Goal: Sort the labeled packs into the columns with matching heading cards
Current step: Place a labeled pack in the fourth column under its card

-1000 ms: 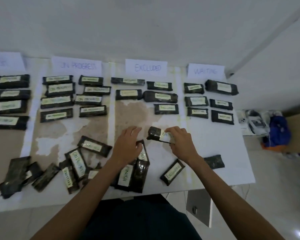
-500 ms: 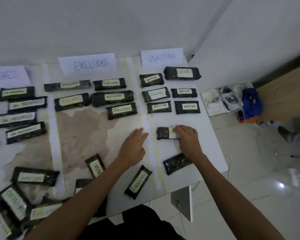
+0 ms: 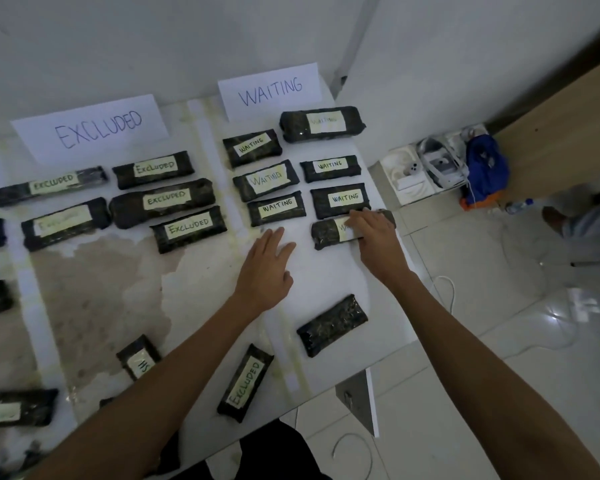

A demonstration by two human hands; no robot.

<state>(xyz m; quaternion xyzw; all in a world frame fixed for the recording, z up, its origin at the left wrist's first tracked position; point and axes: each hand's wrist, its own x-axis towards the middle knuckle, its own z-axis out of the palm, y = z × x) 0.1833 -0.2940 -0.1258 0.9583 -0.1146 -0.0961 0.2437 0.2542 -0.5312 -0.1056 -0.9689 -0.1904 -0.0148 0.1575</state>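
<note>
- The right hand [image 3: 374, 237] lies on a dark foil-wrapped pack with a pale paper label [image 3: 329, 232], fingers curled over its right half, pressing it on the white counter [image 3: 326, 282] near the right edge.
- That pack sits touching the last pack of the column under the white "WAITING" heading card [image 3: 270, 89].
- The left hand [image 3: 265, 268] rests flat, fingers spread, holding nothing.
- The fingers cover most of the label; only its first letters show.
- A label-less dark pack [image 3: 331, 325] lies near the front right corner.
</note>
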